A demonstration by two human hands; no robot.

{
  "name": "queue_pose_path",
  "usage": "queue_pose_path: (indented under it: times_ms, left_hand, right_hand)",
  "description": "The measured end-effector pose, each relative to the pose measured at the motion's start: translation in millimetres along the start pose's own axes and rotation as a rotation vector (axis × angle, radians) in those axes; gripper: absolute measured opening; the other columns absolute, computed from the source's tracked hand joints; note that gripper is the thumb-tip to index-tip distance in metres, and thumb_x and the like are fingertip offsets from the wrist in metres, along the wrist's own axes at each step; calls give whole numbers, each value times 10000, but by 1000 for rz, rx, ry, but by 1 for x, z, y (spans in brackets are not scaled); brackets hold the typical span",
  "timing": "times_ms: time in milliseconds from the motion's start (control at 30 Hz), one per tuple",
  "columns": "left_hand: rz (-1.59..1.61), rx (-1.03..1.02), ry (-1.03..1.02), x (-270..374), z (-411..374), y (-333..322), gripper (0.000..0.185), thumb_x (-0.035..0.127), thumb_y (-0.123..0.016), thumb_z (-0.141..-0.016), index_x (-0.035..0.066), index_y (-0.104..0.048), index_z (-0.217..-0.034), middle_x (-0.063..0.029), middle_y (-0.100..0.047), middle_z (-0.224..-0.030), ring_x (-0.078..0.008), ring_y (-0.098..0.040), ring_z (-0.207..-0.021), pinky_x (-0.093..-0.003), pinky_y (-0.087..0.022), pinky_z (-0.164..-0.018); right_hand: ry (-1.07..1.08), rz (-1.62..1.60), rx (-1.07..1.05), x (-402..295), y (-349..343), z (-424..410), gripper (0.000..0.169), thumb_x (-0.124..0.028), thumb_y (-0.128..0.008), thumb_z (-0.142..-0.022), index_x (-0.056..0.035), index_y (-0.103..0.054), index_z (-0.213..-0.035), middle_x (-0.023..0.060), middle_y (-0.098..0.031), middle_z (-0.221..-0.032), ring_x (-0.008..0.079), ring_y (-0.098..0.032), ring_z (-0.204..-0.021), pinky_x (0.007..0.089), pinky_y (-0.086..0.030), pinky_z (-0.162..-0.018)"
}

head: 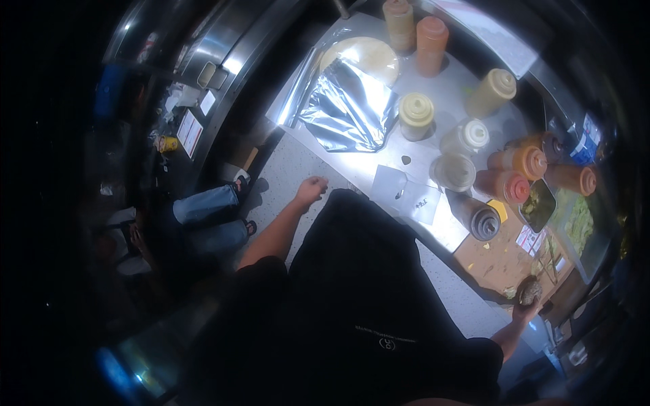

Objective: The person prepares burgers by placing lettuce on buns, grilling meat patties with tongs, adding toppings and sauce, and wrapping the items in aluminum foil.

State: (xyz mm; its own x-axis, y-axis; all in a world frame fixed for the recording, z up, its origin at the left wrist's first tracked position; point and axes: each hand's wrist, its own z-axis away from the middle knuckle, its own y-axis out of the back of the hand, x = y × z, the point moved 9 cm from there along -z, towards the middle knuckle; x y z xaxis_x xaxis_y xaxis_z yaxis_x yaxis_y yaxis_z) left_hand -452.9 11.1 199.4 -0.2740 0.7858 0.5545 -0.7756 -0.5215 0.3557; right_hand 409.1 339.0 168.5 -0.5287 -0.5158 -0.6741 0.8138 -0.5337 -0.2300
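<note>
My left hand [312, 191] hangs over the speckled floor beside the counter's edge, fingers curled, and nothing shows in it. At the far right, my right hand [526, 310] grips a round brown textured item [530, 293], too blurred to name, over the end of a brown cutting board [490, 261] strewn with scraps. Crumpled aluminium foil [350, 109] lies on the steel counter [350, 160], partly covering a stack of round flatbreads [373, 58] that looks wrapped in clear plastic. Pale paper sheets [406, 195] lie near the counter's front edge.
Several squeeze bottles stand about, including an orange one [431, 48], a pale yellow one [416, 114] and a dark one [480, 221]. A metal pan [538, 205] and a clear tub of shredded greens [576, 221] sit beyond the board. Another person's jeans [205, 205] show at left.
</note>
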Motion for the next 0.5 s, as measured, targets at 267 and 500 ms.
queue_pose_path:
  times_ms: [267, 500]
  left_hand:
    - [643, 186, 73, 15, -86, 32, 240, 268, -595, -926, 55, -589, -1038, -66, -621, -923, -182, -592, -847, -369, -478, -804]
    - [788, 11, 290, 47, -122, 17, 233, 259, -764, -825, 108, -591, -790, 1, -516, -659, -108, -455, -508, -280, -307, -426]
  right_hand:
    - [135, -449, -174, 1, -31, 52, 529, -233, -641, -852, -65, -515, -1337, 138, -564, -1337, 336, -524, -1224, 496, -434, -992]
    - [302, -513, -470, -39, -163, 219, 580, -106, -685, -814, -17, -489, -1352, 169, -554, -1341, 358, -513, -1244, 523, -409, -1045]
